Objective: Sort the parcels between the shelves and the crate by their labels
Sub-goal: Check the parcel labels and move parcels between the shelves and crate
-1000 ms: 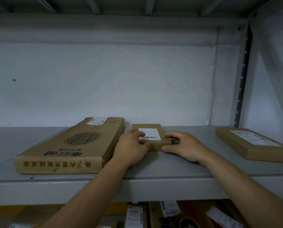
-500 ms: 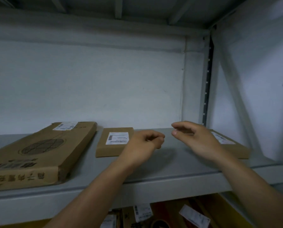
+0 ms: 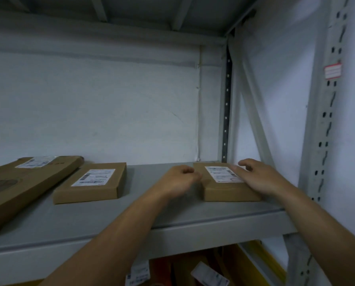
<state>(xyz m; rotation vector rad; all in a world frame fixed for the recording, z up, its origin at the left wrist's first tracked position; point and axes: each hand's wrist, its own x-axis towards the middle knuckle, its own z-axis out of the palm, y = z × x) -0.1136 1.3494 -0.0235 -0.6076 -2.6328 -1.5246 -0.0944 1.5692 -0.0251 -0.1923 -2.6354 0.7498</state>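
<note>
Grey metal shelf (image 3: 172,219), left to right:
- Long flat carton (image 3: 28,182), labelled, lying flat.
- Small labelled parcel (image 3: 94,184) just beside it.
- Left hand (image 3: 176,178), fingers curled at the next parcel's left edge; grip unclear.
- Right-hand parcel (image 3: 220,190), flat near the shelf's end.
- Right hand (image 3: 259,178), fingers spread loosely over that parcel's right side.

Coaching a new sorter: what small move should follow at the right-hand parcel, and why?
Probably close both hands on the side edges of the right-hand parcel: left hand curled beside its left edge, right hand lies over its right side, neither gripping.
</note>
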